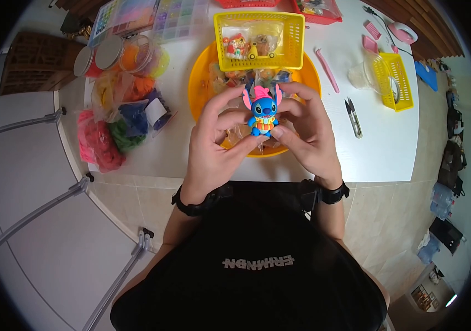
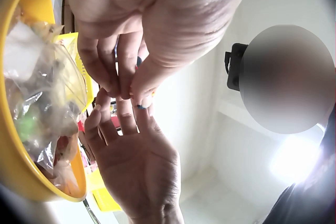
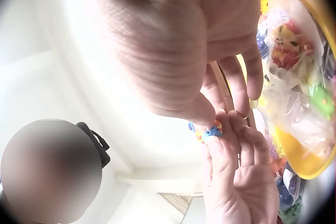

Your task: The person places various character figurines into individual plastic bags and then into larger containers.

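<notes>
A small blue toy figurine with pink ears, a pink hat and an orange-yellow outfit is upright between both hands, facing the head camera. My left hand pinches its lower side with the thumb, fingers curled behind. From the other side my right hand pinches it, thumb at its base. Under the hands stands a round yellow basin with several plastic-bagged toys. Mostly hidden by fingers in the left wrist view, the figurine shows more of its base in the right wrist view.
Behind the hands, a yellow basket holds bagged figures. Bags of coloured material and jars stand left. At right are a pink tool, snips, another yellow basket and a pink corded device.
</notes>
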`<move>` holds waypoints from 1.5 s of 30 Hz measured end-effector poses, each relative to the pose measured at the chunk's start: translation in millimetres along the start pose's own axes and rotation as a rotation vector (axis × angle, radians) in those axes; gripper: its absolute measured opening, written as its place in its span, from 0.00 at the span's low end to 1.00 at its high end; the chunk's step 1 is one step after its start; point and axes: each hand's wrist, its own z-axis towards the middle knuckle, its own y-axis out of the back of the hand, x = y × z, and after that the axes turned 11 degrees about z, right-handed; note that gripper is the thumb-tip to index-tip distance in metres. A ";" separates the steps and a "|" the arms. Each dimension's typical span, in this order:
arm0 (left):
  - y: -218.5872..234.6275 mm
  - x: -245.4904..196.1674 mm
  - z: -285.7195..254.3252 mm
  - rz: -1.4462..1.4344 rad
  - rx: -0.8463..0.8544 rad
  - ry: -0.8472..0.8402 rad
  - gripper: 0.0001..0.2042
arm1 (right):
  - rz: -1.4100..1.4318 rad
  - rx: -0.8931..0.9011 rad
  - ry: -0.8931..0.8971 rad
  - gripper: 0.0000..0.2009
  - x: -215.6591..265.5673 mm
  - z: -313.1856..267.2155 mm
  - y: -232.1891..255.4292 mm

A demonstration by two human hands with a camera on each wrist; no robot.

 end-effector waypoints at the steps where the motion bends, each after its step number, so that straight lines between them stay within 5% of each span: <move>1: 0.3 0.2 -0.3 0.002 0.001 0.004 0.38 | -0.027 0.016 0.023 0.31 -0.9 0.1 0.8; 45: 0.7 0.1 -0.8 -0.005 0.037 0.036 0.39 | -0.156 0.076 0.089 0.34 -3.2 0.7 9.7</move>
